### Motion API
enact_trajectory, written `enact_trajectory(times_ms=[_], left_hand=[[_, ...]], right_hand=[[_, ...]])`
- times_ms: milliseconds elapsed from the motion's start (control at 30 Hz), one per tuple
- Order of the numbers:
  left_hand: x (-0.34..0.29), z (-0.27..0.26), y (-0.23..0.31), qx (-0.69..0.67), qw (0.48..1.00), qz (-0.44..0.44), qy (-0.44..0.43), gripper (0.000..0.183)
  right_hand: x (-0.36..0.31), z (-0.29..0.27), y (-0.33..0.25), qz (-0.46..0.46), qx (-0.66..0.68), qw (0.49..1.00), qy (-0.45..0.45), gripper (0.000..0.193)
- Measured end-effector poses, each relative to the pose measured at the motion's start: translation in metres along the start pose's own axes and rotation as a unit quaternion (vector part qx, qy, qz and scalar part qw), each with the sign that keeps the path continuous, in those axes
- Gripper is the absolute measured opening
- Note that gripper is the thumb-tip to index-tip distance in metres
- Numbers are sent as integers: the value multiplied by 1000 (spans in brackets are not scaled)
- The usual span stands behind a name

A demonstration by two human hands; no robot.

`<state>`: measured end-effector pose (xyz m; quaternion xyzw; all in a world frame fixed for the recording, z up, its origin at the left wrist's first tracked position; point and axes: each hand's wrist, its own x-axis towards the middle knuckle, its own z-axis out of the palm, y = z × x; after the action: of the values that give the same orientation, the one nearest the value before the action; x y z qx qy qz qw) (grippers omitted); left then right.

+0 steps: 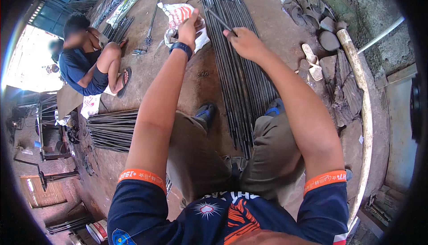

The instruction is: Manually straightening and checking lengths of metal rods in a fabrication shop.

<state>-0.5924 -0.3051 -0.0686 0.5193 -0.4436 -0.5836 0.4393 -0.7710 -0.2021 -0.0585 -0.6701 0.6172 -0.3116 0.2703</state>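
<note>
In my right hand [247,44] is a short stretch of dark metal rod [220,20], which slants up and left out of my closed fingers. My left hand [188,31], with a dark watch [181,49] at its wrist, is raised near the rod's far tip, a small gap from it. Its fingers point up and are drawn together; whatever they may pinch is hidden. Behind that hand lies a white and red sack [174,14]. Beneath my right hand, a long bundle of dark threaded-looking rods [234,73] lies between my feet.
Several small nuts [203,73] lie on the floor left of the bundle. Another rod stack [111,130] is at the left. A person [91,62] sits at the far left. Sandals [312,62] and a long pale pole [366,111] are at the right.
</note>
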Motion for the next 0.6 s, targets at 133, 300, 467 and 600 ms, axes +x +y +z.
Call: enact_trajectory(times_ms=[133,300,467,600], left_hand=[[-11,32,13,-63,991,22,-117,48],[5,-19,-13,-31,999,-34,-21,37],[-6,11,7,-46,998,-23,-23,36],[-15,30,12,-90,991,19,-97,29]], right_hand=[[1,2,8,-8,8,1000,-8,58],[-2,0,-12,-15,-15,999,37,50],[-5,-3,-1,-8,-11,1000,14,58],[-2,-1,1,19,7,999,-37,58]])
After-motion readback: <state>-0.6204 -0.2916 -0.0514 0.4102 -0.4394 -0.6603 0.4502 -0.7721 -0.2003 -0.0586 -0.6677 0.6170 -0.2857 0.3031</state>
